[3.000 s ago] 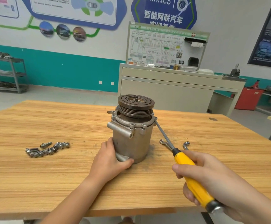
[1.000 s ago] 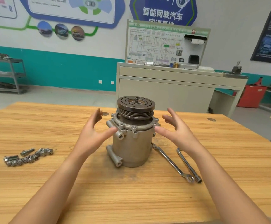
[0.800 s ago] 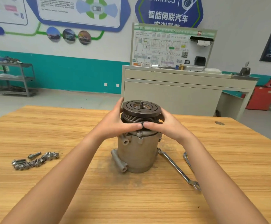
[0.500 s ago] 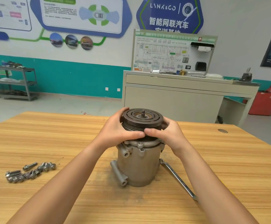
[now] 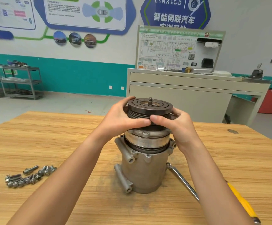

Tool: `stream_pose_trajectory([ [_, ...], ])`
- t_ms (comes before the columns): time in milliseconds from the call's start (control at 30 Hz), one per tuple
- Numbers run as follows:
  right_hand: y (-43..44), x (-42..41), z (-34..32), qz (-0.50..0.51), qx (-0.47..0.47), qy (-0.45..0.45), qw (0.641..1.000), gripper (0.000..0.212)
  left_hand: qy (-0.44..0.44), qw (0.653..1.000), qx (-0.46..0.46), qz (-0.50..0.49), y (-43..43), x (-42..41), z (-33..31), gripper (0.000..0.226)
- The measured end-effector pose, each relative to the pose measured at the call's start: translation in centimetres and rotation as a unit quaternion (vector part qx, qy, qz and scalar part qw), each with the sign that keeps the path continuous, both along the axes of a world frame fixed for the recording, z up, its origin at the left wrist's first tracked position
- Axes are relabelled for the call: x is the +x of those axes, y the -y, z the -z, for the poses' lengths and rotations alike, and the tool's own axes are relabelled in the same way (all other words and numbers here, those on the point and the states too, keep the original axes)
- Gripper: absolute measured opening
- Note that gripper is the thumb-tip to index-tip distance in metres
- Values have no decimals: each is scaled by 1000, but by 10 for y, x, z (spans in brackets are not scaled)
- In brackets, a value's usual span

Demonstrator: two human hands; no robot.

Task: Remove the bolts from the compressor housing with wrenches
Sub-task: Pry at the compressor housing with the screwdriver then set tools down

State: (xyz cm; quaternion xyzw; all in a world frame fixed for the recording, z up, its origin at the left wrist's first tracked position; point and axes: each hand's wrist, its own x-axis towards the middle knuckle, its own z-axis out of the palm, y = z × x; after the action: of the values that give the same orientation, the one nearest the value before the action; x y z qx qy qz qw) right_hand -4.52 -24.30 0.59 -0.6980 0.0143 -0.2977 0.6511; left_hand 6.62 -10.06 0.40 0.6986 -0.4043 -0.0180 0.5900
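Both hands busy: your left hand and right hand curl round the dark grooved pulley, thumbs touching, atop the grey cast-metal compressor housing, upright mid wooden counter. Loose steel bolts left; silver wrench right.

Bright, even indoor light; shadows on the wooden table are faint. Wide-angle distortion bends the wall behind the table; fine detail is slightly soft.

Wooden table, compressor housing upright, loose bolts, wrench, yellow-handled tool.
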Motion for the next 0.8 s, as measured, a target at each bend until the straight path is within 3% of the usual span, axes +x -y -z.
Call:
stream_pose_trajectory([
  [233,-7,2,-3,-13,7,-7,1000,69,-23,999,-20,21,-3,4,4,93],
  [333,-6,0,-6,-14,-2,-4,1000,57,-34,998,-45,30,-3,3,6,101],
  [467,-4,0,-6,-18,-10,-7,1000,58,-32,998,-48,33,-4,2,5,104],
  [600,0,-1,-7,-36,-9,-4,999,65,-17,999,-42,25,-3,-1,2,96],
  [800,10,3,-7,-82,54,-16,995,54,-50,997,-44,35,4,-5,-1,74],
])
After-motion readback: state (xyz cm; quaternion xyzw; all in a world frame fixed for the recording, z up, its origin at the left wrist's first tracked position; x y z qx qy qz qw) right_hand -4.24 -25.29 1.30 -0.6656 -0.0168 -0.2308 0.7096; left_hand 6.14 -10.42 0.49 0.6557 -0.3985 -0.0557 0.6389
